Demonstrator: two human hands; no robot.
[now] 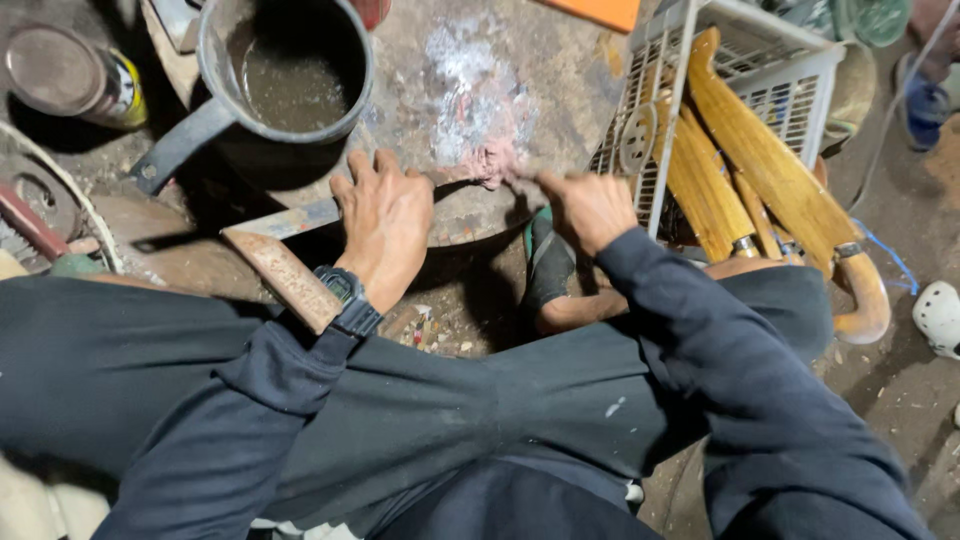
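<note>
My left hand [385, 225], with a black wristwatch [345, 298], presses flat on a long metal blade [295, 218] that has a wooden handle [285, 275]. The blade lies on a round flat grinding stone [480, 100]. My right hand [585, 205] pinches a pinkish lump of paste or rag [492, 163] at the blade's far end on the stone. A pale wet smear marks the stone's top. Both arms wear dark sleeves, and I sit with dark trousers and a sandalled foot [548, 268] below the stone.
A dark pot with murky water [290, 75] stands at the stone's left. A tin can [75, 75] lies at far left. A white plastic basket [770, 70] holds several wooden handles [760, 165] at right. Debris litters the ground.
</note>
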